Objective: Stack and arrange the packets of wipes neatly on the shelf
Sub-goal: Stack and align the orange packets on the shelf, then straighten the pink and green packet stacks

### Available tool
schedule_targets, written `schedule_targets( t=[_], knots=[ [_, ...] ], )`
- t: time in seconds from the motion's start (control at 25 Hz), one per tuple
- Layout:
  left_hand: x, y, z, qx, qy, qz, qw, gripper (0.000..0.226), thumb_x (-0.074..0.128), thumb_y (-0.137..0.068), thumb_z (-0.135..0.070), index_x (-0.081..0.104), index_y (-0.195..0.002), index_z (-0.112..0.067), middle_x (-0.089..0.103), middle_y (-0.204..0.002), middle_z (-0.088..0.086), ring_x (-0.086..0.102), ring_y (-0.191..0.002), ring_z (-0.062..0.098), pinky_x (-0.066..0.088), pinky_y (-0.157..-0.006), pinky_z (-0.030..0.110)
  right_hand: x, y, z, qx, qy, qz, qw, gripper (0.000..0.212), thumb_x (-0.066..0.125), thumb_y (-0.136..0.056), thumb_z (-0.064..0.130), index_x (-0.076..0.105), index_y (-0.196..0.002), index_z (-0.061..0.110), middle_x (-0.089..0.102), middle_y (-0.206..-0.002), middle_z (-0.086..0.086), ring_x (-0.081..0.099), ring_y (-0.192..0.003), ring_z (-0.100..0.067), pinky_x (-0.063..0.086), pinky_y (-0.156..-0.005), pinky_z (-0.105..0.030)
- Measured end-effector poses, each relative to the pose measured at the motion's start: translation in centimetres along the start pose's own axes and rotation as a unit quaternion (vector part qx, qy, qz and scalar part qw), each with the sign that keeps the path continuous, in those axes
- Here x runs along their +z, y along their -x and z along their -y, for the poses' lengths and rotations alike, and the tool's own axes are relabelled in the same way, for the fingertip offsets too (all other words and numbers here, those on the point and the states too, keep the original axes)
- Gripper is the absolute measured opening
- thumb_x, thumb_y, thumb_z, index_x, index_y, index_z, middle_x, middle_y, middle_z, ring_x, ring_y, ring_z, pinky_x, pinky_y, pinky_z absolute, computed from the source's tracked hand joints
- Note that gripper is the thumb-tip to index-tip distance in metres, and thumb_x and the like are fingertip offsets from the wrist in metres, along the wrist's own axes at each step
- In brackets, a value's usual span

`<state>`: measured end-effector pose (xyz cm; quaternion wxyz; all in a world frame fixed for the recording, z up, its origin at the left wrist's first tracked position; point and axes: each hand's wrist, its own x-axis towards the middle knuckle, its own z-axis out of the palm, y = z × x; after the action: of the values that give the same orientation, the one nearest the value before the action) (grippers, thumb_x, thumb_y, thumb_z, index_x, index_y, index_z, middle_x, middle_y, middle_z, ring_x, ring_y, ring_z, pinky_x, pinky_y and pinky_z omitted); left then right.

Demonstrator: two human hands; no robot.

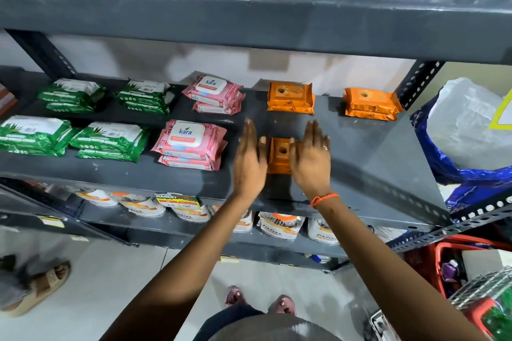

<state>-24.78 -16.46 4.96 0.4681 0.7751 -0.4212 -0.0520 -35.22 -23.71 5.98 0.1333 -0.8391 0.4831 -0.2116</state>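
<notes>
- Right now your left hand (pixel 249 159) and right hand (pixel 311 158) stand flat and upright on either side of the front orange stack (pixel 279 155), fingers straight and together, palms facing inward.
- Neither hand is curled around anything; the palms look to be touching or just beside the stack's short ends, squaring it rather than gripping it.
- That stack sits on the grey shelf (pixel 368 152) near its front edge, at about 6 o'clock from the rear orange stack (pixel 291 98), with another orange stack (pixel 370 104) out at 2 o'clock.
- Press evenly from both sides so the packets line up edge to edge; uneven pressure will likely twist the top one.
- Aim to match the row set by the front pink stack (pixel 191 144) at 9 o'clock and the green stacks (pixel 109 141) beyond it.
- Keep the palms vertical and low, so the bottom packet is caught as well as the top.
- Soft packs slide easily, so ease off gently rather than pulling the hands away sharply.
</notes>
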Motion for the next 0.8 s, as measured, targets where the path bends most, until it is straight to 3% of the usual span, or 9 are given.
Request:
schedule_targets(
  t=[0.08,0.16,0.28,0.32,0.4,0.44,0.52,0.64,0.8],
  knots=[
    [-3.3,-1.2,0.9,0.060,-0.064,-0.093,0.992,0.049,0.039,-0.097,-0.024,0.030,-0.140,-0.004,0.038,-0.146,0.018,0.038,-0.134,0.028,0.027,-0.110,0.032,0.4,-0.2,3.2,-0.048,-0.062,0.056,0.995,0.059,0.038,-0.098,0.030,0.022,-0.146,0.001,0.029,-0.154,-0.020,0.036,-0.139,-0.032,0.027,-0.117,-0.040],
    [-7.0,-2.5,3.0,0.032,-0.103,-0.176,0.978,0.049,0.040,-0.096,-0.026,0.034,-0.138,-0.001,0.043,-0.143,0.020,0.043,-0.131,0.031,0.023,-0.113,0.033,1.4,-0.3,6.6,-0.028,-0.166,0.158,0.973,0.058,0.039,-0.098,0.034,0.027,-0.145,0.003,0.034,-0.152,-0.018,0.038,-0.137,-0.031,0.031,-0.114,-0.036],
    [-12.1,-3.8,7.9,-0.118,-0.044,-0.242,0.962,0.057,0.044,-0.093,-0.036,0.038,-0.135,0.001,0.048,-0.138,0.023,0.045,-0.128,0.034,0.026,-0.111,0.033,3.2,-0.1,11.6,0.114,-0.402,0.250,0.874,0.051,0.047,-0.095,0.037,0.046,-0.134,0.005,0.049,-0.143,-0.014,0.044,-0.133,-0.028,0.034,-0.105,-0.028],
    [-13.1,-4.1,9.5,-0.178,0.017,-0.234,0.956,0.057,0.045,-0.091,-0.039,0.042,-0.132,0.000,0.051,-0.135,0.023,0.047,-0.126,0.035,0.033,-0.106,0.034,4.0,-0.1,13.0,0.166,-0.463,0.241,0.837,0.046,0.049,-0.094,0.036,0.053,-0.128,0.007,0.055,-0.136,-0.014,0.049,-0.129,-0.028,0.037,-0.097,-0.024],
    [-13.8,-4.4,11.4,-0.298,0.187,-0.168,0.921,0.043,0.050,-0.089,-0.042,0.057,-0.115,-0.009,0.061,-0.121,0.016,0.055,-0.117,0.033,0.042,-0.096,0.033,5.5,0.1,14.9,0.233,-0.513,0.214,0.798,0.045,0.049,-0.094,0.037,0.053,-0.129,0.009,0.057,-0.135,-0.013,0.051,-0.126,-0.029,0.039,-0.089,-0.017],
    [-13.7,-4.6,11.9,-0.346,0.265,-0.125,0.891,0.034,0.052,-0.088,-0.045,0.061,-0.104,-0.016,0.064,-0.115,0.012,0.058,-0.112,0.030,0.045,-0.094,0.033,6.2,0.2,15.7,0.247,-0.518,0.203,0.793,0.048,0.047,-0.094,0.037,0.047,-0.135,0.011,0.053,-0.140,-0.011,0.049,-0.129,-0.028,0.039,-0.096,-0.019],
    [-13.6,-4.8,12.2,-0.398,0.312,-0.066,0.860,0.036,0.054,-0.086,-0.046,0.064,-0.102,-0.016,0.065,-0.117,0.012,0.060,-0.109,0.028,0.048,-0.095,0.037,7.6,0.4,16.7,0.252,-0.515,0.170,0.801,0.053,0.046,-0.095,0.036,0.037,-0.143,0.014,0.045,-0.147,-0.007,0.044,-0.133,-0.027,0.034,-0.112,-0.031],
    [-13.1,-5.1,12.9,-0.390,0.261,-0.049,0.881,0.047,0.054,-0.088,-0.040,0.059,-0.114,-0.001,0.062,-0.121,0.017,0.058,-0.110,0.033,0.047,-0.093,0.038,8.6,0.5,17.1,0.259,-0.501,0.117,0.817,0.052,0.045,-0.096,0.034,0.035,-0.144,0.016,0.045,-0.147,-0.008,0.044,-0.133,-0.027,0.034,-0.113,-0.036],
    [-12.4,-4.7,12.5,-0.365,0.236,-0.037,0.900,0.045,0.050,-0.091,-0.034,0.054,-0.116,0.002,0.059,-0.120,0.023,0.055,-0.110,0.035,0.038,-0.080,0.031,8.7,0.6,16.5,0.285,-0.477,0.106,0.825,0.055,0.043,-0.094,0.046,0.036,-0.143,0.021,0.047,-0.146,-0.007,0.045,-0.132,-0.028,0.035,-0.103,-0.030]
  ],
)
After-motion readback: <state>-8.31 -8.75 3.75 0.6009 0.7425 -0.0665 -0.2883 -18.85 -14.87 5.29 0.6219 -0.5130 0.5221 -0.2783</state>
